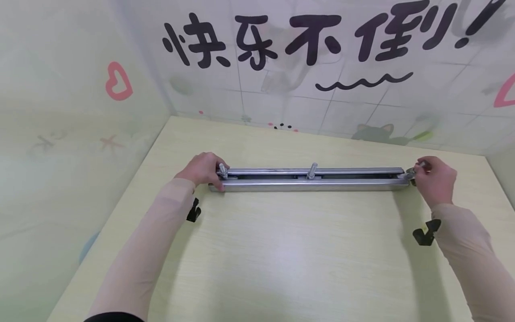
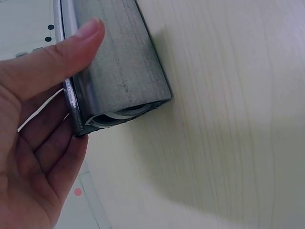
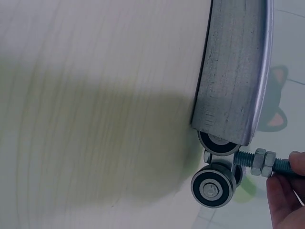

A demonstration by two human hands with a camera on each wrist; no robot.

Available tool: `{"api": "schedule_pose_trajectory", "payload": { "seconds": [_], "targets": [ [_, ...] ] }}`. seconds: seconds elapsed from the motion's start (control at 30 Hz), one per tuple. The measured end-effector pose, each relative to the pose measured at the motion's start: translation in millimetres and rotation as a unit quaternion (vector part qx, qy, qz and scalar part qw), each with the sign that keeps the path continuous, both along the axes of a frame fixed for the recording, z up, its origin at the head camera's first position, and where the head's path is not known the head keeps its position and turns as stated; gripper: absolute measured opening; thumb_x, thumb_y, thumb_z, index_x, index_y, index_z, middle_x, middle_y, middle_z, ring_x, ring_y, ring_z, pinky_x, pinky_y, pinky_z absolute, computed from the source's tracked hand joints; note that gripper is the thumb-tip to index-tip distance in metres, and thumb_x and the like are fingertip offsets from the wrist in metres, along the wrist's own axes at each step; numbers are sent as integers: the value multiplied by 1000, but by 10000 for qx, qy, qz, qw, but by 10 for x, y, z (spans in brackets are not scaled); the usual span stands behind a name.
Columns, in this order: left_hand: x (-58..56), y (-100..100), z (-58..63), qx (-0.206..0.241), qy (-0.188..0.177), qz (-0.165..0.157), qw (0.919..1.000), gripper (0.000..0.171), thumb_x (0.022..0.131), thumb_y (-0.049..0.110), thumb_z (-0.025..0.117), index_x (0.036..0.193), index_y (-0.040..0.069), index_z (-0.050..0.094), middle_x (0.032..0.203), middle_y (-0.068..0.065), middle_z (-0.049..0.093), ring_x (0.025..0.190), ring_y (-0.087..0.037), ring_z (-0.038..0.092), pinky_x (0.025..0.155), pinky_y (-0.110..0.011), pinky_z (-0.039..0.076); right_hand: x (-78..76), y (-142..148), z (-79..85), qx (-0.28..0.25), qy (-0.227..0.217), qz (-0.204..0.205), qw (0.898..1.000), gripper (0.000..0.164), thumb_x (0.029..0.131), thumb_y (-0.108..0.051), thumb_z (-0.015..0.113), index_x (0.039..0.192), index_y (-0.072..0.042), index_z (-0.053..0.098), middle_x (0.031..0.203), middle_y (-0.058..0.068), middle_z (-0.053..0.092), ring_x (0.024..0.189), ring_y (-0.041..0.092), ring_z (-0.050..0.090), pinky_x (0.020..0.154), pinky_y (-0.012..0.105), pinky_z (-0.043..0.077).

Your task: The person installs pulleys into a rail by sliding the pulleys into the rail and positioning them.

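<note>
A long metal C-channel rail (image 1: 314,188) lies across the table with its slot facing up. My left hand (image 1: 203,168) grips its left end, thumb on the near side wall and fingers on the far side. At the right end, my right hand (image 1: 436,181) pinches the threaded bolt (image 3: 283,166) of a roller trolley (image 3: 212,188). In the right wrist view, one wheel pair of this trolley is partly within the rail's end, the other outside it. Two more bolts stand up from the slot, a left bolt (image 1: 223,171) beside my left hand and a middle bolt (image 1: 312,170).
The rail rests on a pale wood-grain table (image 1: 297,250). Behind it rises a wall (image 1: 289,103) with printed characters, and another wall (image 1: 60,134) stands to the left. Black clips (image 1: 194,211) show at both wrists.
</note>
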State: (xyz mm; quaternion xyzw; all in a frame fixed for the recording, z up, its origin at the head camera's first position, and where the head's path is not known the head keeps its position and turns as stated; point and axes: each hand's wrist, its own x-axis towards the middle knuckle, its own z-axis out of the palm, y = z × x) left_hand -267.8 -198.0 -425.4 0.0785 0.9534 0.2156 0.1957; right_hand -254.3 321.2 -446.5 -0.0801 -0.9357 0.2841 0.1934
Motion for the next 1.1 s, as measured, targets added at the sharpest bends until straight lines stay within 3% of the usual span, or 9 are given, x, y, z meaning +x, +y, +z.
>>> {"api": "schedule_pose_trajectory", "payload": {
  "seconds": [0.5,0.8,1.1],
  "targets": [
    [-2,7,-4,-3,-82,104,9999,63,49,14,83,109,7,63,107,-14,65,88,-23,53,86,-42,47,-13,-75,-8,157,104,353,9992,18,79,-1,52,92,9,61,84,32,63,53,-17,31,50,10,31],
    [-7,3,-11,59,-85,101,9999,61,50,14,83,107,8,63,108,-14,64,89,-24,53,87,-42,47,-13,-119,-4,236,135,486,9985,18,79,-2,52,90,8,61,82,31,63,54,-15,31,53,21,35],
    [-6,-1,-3,49,-112,126,9998,62,50,13,83,108,7,63,109,-14,64,89,-24,53,87,-42,47,-24,-140,8,284,149,632,9975,17,79,-2,53,90,8,62,81,32,64,54,-16,31,55,23,35]
  ]
}}
